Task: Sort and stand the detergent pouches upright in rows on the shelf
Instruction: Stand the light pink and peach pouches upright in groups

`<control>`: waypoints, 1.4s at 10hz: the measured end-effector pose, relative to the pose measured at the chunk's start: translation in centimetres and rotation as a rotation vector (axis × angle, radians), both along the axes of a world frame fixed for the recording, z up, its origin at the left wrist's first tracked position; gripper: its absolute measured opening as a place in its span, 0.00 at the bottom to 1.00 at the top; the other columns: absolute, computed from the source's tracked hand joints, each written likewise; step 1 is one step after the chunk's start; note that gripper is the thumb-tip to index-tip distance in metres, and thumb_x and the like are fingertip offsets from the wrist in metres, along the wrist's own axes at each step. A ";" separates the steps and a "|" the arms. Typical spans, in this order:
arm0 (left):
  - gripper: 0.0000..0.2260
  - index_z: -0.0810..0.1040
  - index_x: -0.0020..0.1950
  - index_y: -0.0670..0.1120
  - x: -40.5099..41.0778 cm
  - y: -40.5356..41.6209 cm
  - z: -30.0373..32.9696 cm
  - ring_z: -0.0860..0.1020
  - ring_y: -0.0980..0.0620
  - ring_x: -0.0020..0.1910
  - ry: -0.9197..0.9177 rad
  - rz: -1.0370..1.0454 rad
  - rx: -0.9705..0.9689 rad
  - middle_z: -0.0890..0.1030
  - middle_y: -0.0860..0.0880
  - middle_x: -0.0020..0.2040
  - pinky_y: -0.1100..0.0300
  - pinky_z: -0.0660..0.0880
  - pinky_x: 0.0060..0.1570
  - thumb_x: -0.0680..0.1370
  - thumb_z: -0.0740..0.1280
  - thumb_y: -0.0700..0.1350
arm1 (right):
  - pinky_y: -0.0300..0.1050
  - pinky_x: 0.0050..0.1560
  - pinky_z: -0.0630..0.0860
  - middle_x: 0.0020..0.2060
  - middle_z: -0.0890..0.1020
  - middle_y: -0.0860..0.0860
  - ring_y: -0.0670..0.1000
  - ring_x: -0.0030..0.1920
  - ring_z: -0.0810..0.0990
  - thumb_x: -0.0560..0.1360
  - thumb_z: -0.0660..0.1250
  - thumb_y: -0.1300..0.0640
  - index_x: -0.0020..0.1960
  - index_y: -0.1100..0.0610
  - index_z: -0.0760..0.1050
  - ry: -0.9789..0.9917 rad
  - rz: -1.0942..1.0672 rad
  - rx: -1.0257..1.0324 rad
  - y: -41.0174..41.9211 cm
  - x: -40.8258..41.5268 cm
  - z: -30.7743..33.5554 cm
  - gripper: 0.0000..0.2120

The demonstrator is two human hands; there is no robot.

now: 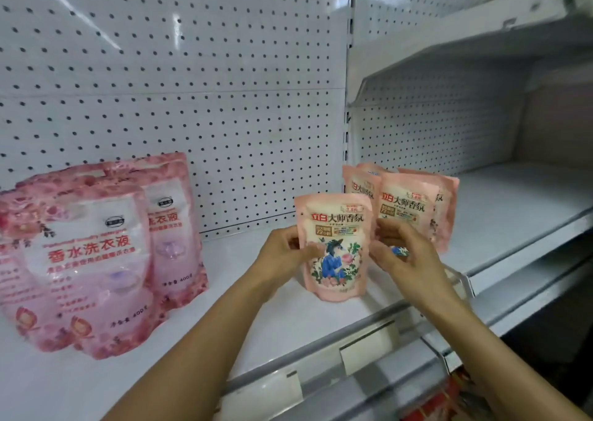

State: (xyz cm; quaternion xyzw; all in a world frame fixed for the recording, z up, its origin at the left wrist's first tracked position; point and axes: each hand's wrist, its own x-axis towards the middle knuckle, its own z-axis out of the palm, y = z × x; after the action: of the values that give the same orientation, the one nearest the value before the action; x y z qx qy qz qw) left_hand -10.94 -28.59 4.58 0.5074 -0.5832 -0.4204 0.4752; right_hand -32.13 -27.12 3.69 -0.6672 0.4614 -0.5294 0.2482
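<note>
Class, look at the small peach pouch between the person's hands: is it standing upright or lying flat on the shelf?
Upright. The small peach pouch stands on its base on the shelf, print facing forward, steadied by the left hand.

Both forearms reach forward. Left hand [284, 250] curled, thumb pinching inward. Right hand [401, 250] curled, fingertips bent leftward.

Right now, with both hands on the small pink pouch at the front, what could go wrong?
1. The small pouch stands near the shelf's front edge; once released, it may tip off.
2. The right hand is close to the pouches behind; pulling back could knock them over.
</note>
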 end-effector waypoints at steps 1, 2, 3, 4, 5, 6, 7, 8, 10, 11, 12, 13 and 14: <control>0.07 0.83 0.53 0.45 2.1 -0.5 -0.3 0.86 0.53 0.42 0.056 0.132 -0.052 0.86 0.48 0.49 0.62 0.81 0.35 0.76 0.72 0.37 | 0.34 0.52 0.76 0.53 0.77 0.38 0.35 0.52 0.77 0.76 0.69 0.55 0.65 0.49 0.70 -0.023 -0.006 0.004 -0.9 1.6 0.1 0.19; 0.08 0.83 0.49 0.48 3.9 -1.2 -0.9 0.85 0.56 0.39 0.128 0.226 -0.094 0.86 0.52 0.45 0.61 0.80 0.32 0.77 0.70 0.35 | 0.38 0.54 0.75 0.54 0.77 0.42 0.37 0.53 0.76 0.79 0.65 0.59 0.68 0.51 0.69 0.026 -0.086 -0.117 -1.7 2.0 1.0 0.18; 0.08 0.82 0.48 0.50 4.5 -1.9 -1.2 0.85 0.57 0.40 0.150 0.280 -0.108 0.85 0.54 0.44 0.61 0.81 0.36 0.77 0.70 0.36 | 0.41 0.56 0.74 0.56 0.77 0.45 0.42 0.53 0.76 0.79 0.61 0.66 0.68 0.53 0.69 0.135 -0.138 -0.228 -2.9 1.2 3.6 0.19; 0.08 0.82 0.49 0.49 4.4 -2.6 -1.1 0.85 0.55 0.42 0.152 0.294 -0.098 0.86 0.53 0.45 0.60 0.82 0.39 0.77 0.70 0.36 | 0.45 0.60 0.73 0.63 0.73 0.46 0.46 0.59 0.73 0.79 0.61 0.65 0.69 0.49 0.68 0.419 -0.136 -0.288 -5.0 1.0 6.6 0.22; 0.07 0.82 0.52 0.48 4.3 -3.3 -1.0 0.85 0.52 0.44 0.144 0.318 -0.090 0.86 0.50 0.48 0.57 0.83 0.40 0.77 0.70 0.37 | 0.52 0.66 0.67 0.71 0.66 0.46 0.48 0.71 0.62 0.78 0.63 0.65 0.74 0.47 0.63 0.791 -0.054 -0.280 -7.4 1.7 9.7 0.28; 0.08 0.82 0.53 0.48 4.1 -3.7 -1.0 0.86 0.53 0.42 0.143 0.328 -0.090 0.86 0.51 0.48 0.60 0.82 0.37 0.78 0.70 0.37 | 0.54 0.69 0.65 0.74 0.62 0.49 0.51 0.74 0.59 0.77 0.62 0.65 0.78 0.47 0.53 1.100 0.114 -0.125 -11.2 3.4 12.4 0.35; 0.09 0.81 0.57 0.46 3.6 -4.1 -0.8 0.86 0.54 0.42 0.125 0.337 -0.082 0.86 0.50 0.49 0.64 0.80 0.35 0.78 0.69 0.37 | 0.54 0.69 0.69 0.73 0.66 0.50 0.54 0.70 0.68 0.74 0.66 0.66 0.78 0.48 0.52 1.273 0.306 0.096 -14.6 6.0 13.3 0.39; 0.08 0.81 0.55 0.48 3.1 -4.3 -0.8 0.86 0.53 0.42 0.137 0.369 -0.085 0.87 0.50 0.49 0.65 0.79 0.35 0.78 0.69 0.38 | 0.53 0.67 0.71 0.67 0.73 0.50 0.54 0.67 0.72 0.74 0.71 0.62 0.75 0.54 0.60 1.458 0.434 0.146 -16.1 7.9 13.6 0.34; 0.08 0.81 0.54 0.48 2.4 -3.9 -1.2 0.86 0.52 0.43 0.161 0.498 -0.096 0.86 0.49 0.50 0.62 0.81 0.37 0.78 0.68 0.38 | 0.47 0.47 0.70 0.52 0.78 0.50 0.55 0.56 0.76 0.79 0.62 0.53 0.54 0.55 0.71 1.683 0.256 -0.393 -11.0 4.7 11.5 0.07; 0.07 0.80 0.55 0.47 1.4 -4.0 -1.1 0.86 0.55 0.40 0.171 0.563 -0.119 0.86 0.49 0.48 0.64 0.80 0.34 0.79 0.67 0.38 | 0.58 0.61 0.62 0.58 0.77 0.55 0.58 0.62 0.70 0.78 0.63 0.56 0.58 0.55 0.74 1.892 0.311 -0.497 -7.5 2.5 5.5 0.10; 0.08 0.79 0.48 0.50 -0.1 -4.6 -1.1 0.84 0.60 0.33 0.183 0.628 -0.150 0.84 0.54 0.42 0.68 0.78 0.28 0.80 0.66 0.37 | 0.62 0.68 0.55 0.62 0.75 0.62 0.61 0.66 0.69 0.77 0.67 0.57 0.61 0.60 0.76 1.785 0.215 -0.303 -8.2 0.2 1.2 0.15; 0.07 0.78 0.48 0.51 -0.9 -5.3 -1.1 0.84 0.60 0.33 0.183 0.688 -0.158 0.84 0.53 0.43 0.66 0.79 0.29 0.79 0.67 0.38 | 0.59 0.55 0.66 0.38 0.84 0.61 0.60 0.44 0.83 0.52 0.84 0.58 0.36 0.62 0.83 1.436 0.226 -0.552 -13.4 -1.8 -2.1 0.17; 0.05 0.79 0.51 0.49 -1.0 -5.8 -1.2 0.84 0.57 0.38 0.186 0.729 -0.149 0.85 0.49 0.47 0.65 0.79 0.30 0.79 0.68 0.39 | 0.60 0.63 0.63 0.54 0.81 0.56 0.58 0.59 0.76 0.74 0.69 0.56 0.55 0.56 0.81 1.580 0.125 -0.379 -14.2 -3.5 0.2 0.11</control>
State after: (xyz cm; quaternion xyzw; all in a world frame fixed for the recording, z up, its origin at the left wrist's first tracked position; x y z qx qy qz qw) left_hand -11.98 -34.35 3.33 0.6052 -0.3478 -0.2243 0.6801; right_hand -35.61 -41.30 3.87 -0.8989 0.3651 0.0431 -0.2385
